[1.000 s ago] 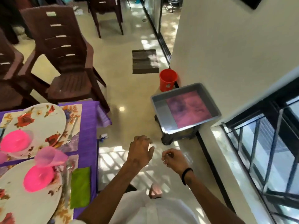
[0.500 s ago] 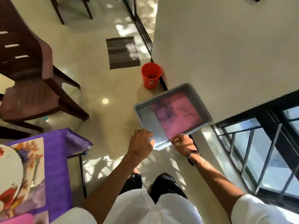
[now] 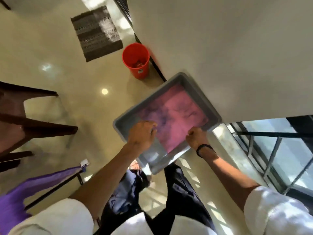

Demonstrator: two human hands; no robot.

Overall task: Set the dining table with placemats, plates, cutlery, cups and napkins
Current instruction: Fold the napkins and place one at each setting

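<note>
At frame centre, head view, sole entry.

Item 1: grey tray (image 3: 189, 80), rectangular, shallow, with a raised rounded rim; smooth, hard-looking, probably plastic. It runs from 1 o'clock down to 6 o'clock, beside the pale wall (image 3: 220, 48).

Item 2: pink placemat (image 3: 179, 116), flat, thin and rectangular, with a dark mottled print, lying in the tray and covering most of its floor.

Item 3: left hand (image 3: 141, 135), just left of centre, fingers curled down onto the mat's left edge. Whether it has the edge pinched cannot be told; blur hides the fingertips.

Item 4: right hand (image 3: 196, 137), at 4 o'clock of centre, closed tightly at the mat's near corner and apparently pinching it; black band on the wrist.

Item 5: purple tablecloth (image 3: 25, 192), at 8 o'clock; soft draped fabric, only a corner in frame.

Item 6: red bucket (image 3: 136, 60), at 12 o'clock; round, tapered, glossy.

Item 7: dark striped doormat (image 3: 96, 33), at 11 o'clock; coarse weave on polished floor.

Item 8: brown chair (image 3: 25, 122), at 9 o'clock; moulded.

Progress, as a judgement: this mat is not yet on the table. No place settings are in frame, so what is laid or outstanding cannot be told.
</note>
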